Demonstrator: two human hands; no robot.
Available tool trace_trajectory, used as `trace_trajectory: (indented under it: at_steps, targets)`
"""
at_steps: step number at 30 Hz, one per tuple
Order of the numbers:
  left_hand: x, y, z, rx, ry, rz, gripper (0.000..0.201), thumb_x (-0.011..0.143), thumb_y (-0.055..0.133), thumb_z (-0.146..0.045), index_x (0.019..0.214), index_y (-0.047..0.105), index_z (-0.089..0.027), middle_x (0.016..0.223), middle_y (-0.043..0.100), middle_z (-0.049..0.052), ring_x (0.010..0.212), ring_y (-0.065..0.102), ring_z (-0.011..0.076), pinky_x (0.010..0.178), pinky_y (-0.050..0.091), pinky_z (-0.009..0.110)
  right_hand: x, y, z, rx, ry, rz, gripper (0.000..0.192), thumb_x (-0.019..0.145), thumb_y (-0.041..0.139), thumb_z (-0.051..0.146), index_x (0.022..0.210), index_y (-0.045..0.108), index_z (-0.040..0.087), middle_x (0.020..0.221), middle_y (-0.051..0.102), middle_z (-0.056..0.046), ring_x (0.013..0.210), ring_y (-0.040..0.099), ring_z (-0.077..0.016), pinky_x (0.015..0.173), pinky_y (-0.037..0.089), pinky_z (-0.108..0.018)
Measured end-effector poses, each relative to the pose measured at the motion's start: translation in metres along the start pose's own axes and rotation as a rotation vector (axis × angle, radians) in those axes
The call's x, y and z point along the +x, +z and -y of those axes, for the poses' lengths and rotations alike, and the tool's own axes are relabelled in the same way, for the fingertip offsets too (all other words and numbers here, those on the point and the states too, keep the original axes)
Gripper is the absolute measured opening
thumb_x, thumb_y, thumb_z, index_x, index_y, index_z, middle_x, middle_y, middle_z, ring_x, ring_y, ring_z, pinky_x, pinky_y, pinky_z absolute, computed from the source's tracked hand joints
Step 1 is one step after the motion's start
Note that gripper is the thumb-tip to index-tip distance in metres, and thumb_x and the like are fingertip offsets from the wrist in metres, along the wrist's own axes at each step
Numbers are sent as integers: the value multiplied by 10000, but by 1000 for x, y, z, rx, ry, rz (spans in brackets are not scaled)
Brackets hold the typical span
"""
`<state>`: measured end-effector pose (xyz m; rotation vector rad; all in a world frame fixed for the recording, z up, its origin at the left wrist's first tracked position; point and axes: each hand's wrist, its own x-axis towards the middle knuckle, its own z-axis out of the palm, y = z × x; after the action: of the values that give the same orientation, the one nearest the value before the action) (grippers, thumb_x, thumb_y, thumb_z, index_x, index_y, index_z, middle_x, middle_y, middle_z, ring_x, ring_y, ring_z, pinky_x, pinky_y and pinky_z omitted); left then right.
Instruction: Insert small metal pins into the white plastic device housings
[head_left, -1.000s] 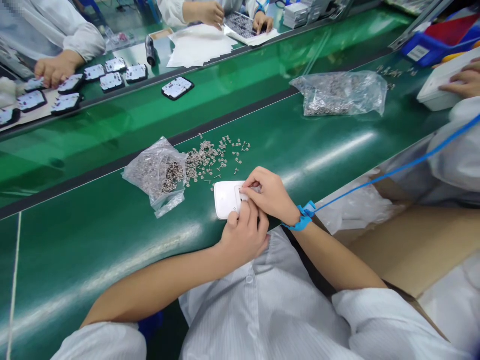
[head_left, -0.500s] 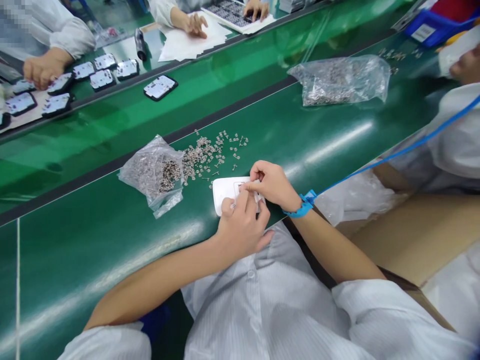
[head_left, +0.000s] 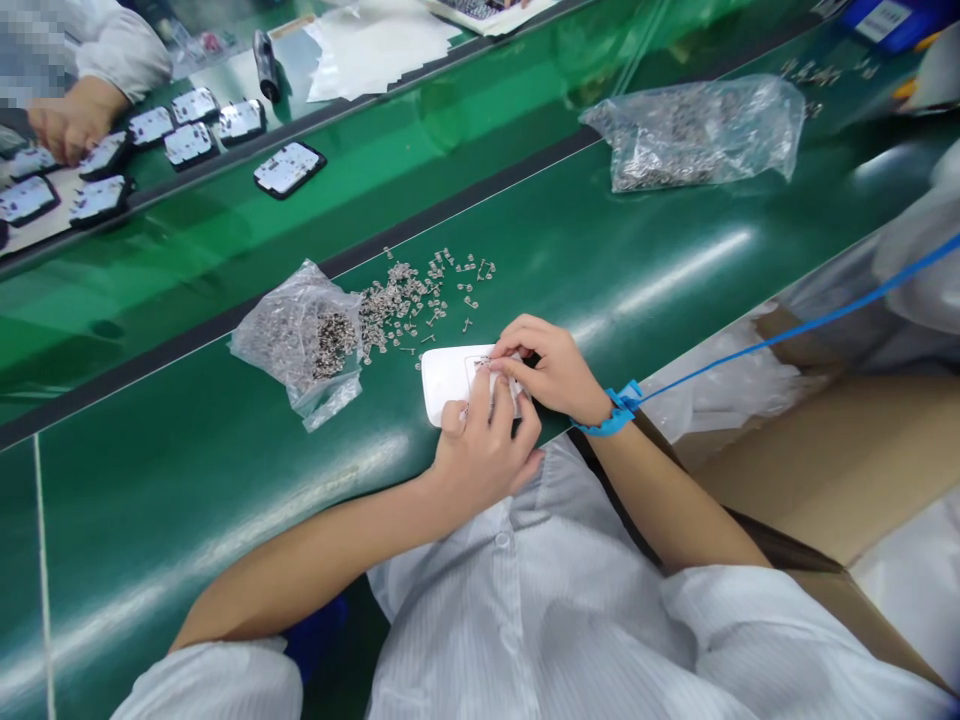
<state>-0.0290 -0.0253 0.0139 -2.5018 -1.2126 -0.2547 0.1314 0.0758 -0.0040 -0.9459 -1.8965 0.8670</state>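
Note:
A white plastic casing [head_left: 446,385] with rounded corners lies on the green work surface close to my body. My left hand [head_left: 486,445] is closed around its near side, thumb and fingers pressed on its face. From the right, my right hand [head_left: 553,372] reaches over the casing, its thumb and forefinger pinched together at a rectangular recess. Whatever sits between those fingertips is too small to make out. Just beyond the casing, small metal pieces [head_left: 401,300] spill loose from an opened clear plastic bag [head_left: 289,335].
A second clear bag [head_left: 701,140] of metal pieces lies farther right. Beyond the divider [head_left: 450,160] a co-worker's hand [head_left: 79,120] touches black-rimmed casings [head_left: 187,145]. A blue cord [head_left: 795,325] runs from my right wristband. An open cardboard box [head_left: 817,470] stands at the lower right.
My view has shifted slightly. My right fingers have changed their pinch a little over the recess, while my left hand keeps its hold. At the top, a co-worker's hand has left the white sheets.

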Motion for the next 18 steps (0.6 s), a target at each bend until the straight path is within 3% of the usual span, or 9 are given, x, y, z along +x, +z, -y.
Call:
trace_trajectory:
  at_steps: [9, 18]
  targets:
    - [-1, 4, -2, -26, -2, -35, 441, 1005, 479, -456, 1252, 648, -130, 1382, 622, 238, 1312, 562, 423, 816, 341, 447, 3, 5, 3, -60, -13, 20, 147, 872, 585, 82, 793, 625, 200, 845, 615, -29, 795, 578, -179, 726, 463, -336]
    - [-1, 6, -3, 7, 10, -51, 429, 1002, 477, -452, 1216, 646, -121, 1367, 625, 255, 1308, 563, 430, 810, 321, 443, 3, 8, 2, -116, -68, 45, 149, 862, 534, 75, 795, 557, 206, 830, 575, -31, 816, 536, -198, 754, 429, -359]
